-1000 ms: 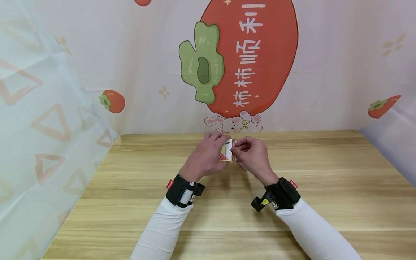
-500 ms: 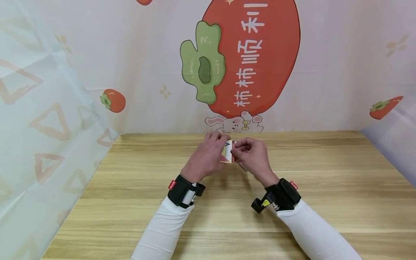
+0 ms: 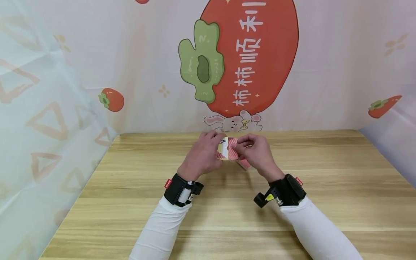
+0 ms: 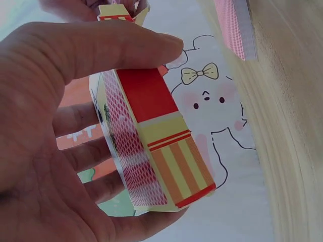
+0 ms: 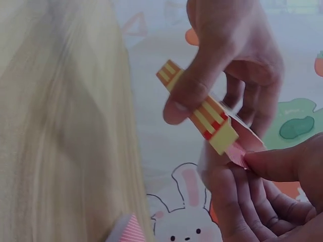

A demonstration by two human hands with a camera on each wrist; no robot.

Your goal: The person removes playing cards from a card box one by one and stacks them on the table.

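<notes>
In the head view my left hand [image 3: 201, 155] grips a playing-card box [image 3: 222, 148] printed with a letter A, held above the table's far side. The thumb lies across the box's yellow-and-red striped narrow side [image 4: 171, 146] in the left wrist view, with the fingers round the other side. My right hand [image 3: 259, 153] pinches a red-patterned end flap [image 5: 238, 154] of the box between thumb and fingers. Below the right hand, a deck of cards [image 3: 245, 164] with pink-red patterned backs rests on the table, partly hidden by that hand.
The wooden table [image 3: 162, 224] runs back to a cloth backdrop [image 3: 156, 65] printed with persimmons and rabbits. Another printed cloth hangs along the left side. A black strap with a camera [image 3: 178, 189] sits on each wrist.
My right hand has moved slightly right, the left slightly left with the box. More of the red-patterned flap shows between them, and more of the deck is visible below.
</notes>
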